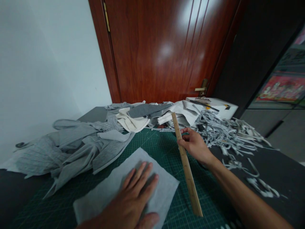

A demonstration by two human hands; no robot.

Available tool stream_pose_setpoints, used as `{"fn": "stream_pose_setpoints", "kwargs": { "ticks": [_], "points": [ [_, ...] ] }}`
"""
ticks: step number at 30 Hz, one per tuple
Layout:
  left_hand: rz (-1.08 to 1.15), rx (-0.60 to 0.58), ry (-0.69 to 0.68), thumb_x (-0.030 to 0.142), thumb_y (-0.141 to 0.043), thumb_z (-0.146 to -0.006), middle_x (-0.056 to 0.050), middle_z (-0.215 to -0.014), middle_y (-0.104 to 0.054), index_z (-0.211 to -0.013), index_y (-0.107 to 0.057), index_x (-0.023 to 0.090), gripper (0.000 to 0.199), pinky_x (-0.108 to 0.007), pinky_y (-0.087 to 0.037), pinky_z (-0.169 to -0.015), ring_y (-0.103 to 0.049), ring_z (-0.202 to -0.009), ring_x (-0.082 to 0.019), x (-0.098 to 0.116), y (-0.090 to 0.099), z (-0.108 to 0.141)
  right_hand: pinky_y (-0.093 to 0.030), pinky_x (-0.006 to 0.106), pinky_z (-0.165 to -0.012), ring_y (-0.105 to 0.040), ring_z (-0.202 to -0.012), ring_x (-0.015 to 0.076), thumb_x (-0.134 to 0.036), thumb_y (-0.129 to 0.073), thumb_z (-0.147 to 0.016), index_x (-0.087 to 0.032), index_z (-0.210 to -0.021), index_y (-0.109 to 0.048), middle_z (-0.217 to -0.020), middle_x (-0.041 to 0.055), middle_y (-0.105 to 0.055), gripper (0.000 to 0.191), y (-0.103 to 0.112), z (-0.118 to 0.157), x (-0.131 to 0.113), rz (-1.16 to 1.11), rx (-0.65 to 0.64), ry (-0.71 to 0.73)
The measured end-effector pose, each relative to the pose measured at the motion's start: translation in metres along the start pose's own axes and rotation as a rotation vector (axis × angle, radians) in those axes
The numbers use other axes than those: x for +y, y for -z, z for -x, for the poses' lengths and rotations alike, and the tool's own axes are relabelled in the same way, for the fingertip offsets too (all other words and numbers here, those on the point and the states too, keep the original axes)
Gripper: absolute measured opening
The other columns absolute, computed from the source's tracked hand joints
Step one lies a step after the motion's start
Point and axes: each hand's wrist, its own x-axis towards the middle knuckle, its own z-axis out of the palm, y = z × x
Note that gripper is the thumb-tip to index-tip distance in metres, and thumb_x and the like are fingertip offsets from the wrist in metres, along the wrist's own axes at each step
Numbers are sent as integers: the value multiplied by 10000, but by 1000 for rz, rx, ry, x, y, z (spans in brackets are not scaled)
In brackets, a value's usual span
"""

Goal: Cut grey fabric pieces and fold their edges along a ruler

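Observation:
My left hand lies flat with fingers spread on a pale grey piece of fabric. That piece rests on a green cutting mat printed with grid lines. To its right, my right hand pinches a long wooden ruler between thumb and fingers, near its upper half. The ruler slants over the mat, its near end low in the view. Whether it touches the mat I cannot tell.
Crumpled grey fabric heaps up on the left. More grey and white cloth lies along the back. Tangled fabric strips cover the right side, beside a white box. A wooden door stands behind the dark table.

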Motion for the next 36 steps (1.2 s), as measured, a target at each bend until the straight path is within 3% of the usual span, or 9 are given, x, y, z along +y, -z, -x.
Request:
{"fn": "stream_pose_setpoints", "kwargs": {
  "ticks": [3,8,12,16,20,23,25,28,36],
  "points": [
    [116,67,-50,517,-509,-1039,-146,-1740,-73,-1657,182,267,960,-662,-339,-1212,-191,-1583,-413,14,-3,-9,-322,281,-495,-468,-492,135,-331,-657,-695,-216,-985,-507,-575,-67,-582,346,1,0,1,-10,26,6],
    [62,-206,-457,308,-618,-965,-61,-1724,-275,-1639,-353,289,725,-540,-203,-1301,-239,-1592,-311,19,56,-34,-330,273,-483,-475,-494,140,-337,-671,-717,-218,-1012,-506,-571,-76,-579,358,3,1,-1,-35,45,13],
    [113,-244,-549,377,-663,-937,-63,-1720,-303,-1635,-367,261,767,-522,-151,-1311,-222,-1596,-311,13,64,-45,-357,269,-478,-529,-503,158,-336,-683,-717,-224,-1027,-500,-608,-59,-623,377,6,0,-1,-57,66,13],
    [66,-289,-346,490,-576,-1012,-62,-1739,-219,-1653,-315,281,724,-570,-120,-1308,-188,-1604,-316,17,34,-36,-418,275,-504,-571,-543,168,-330,-705,-716,-227,-1026,-522,-668,-37,-671,374,15,-2,3,-74,124,17],
    [-16,-34,86,590,-475,-1034,-163,-1728,-165,-1678,-239,196,791,-711,-193,-1246,-170,-1590,-434,23,2,-24,-434,268,-511,-581,-558,167,-319,-729,-729,-225,-1031,-539,-679,-31,-679,370,24,-4,4,-98,196,11],
    [17,-62,-47,631,-650,-921,-143,-1735,-137,-1689,-188,231,982,-729,-143,-1250,-167,-1586,-454,24,5,-26,-421,261,-497,-580,-552,166,-316,-740,-729,-219,-1042,-553,-681,-26,-673,378,26,-4,2,-117,238,6],
    [59,-107,-242,502,-656,-967,-46,-1736,-208,-1667,-258,343,820,-626,-87,-1303,-231,-1590,-362,26,20,-31,-411,259,-486,-577,-543,166,-313,-754,-721,-215,-1047,-562,-681,-24,-673,391,26,-4,0,-123,256,1],
    [102,-118,-321,487,-602,-1017,-46,-1715,-296,-1660,-289,310,737,-528,-67,-1327,-247,-1591,-298,29,40,-39,-412,260,-488,-582,-546,170,-314,-776,-711,-214,-1034,-572,-685,-21,-684,395,23,-4,1,-139,252,-1],
    [-1,-72,1,604,-473,-1045,-67,-1743,-196,-1672,-226,324,729,-632,-120,-1294,-168,-1612,-323,9,17,-28,-415,262,-485,-553,-543,159,-390,-804,-685,-198,-1035,-592,-671,-37,-640,452,24,-5,1,-222,257,-42]
  ]
}}
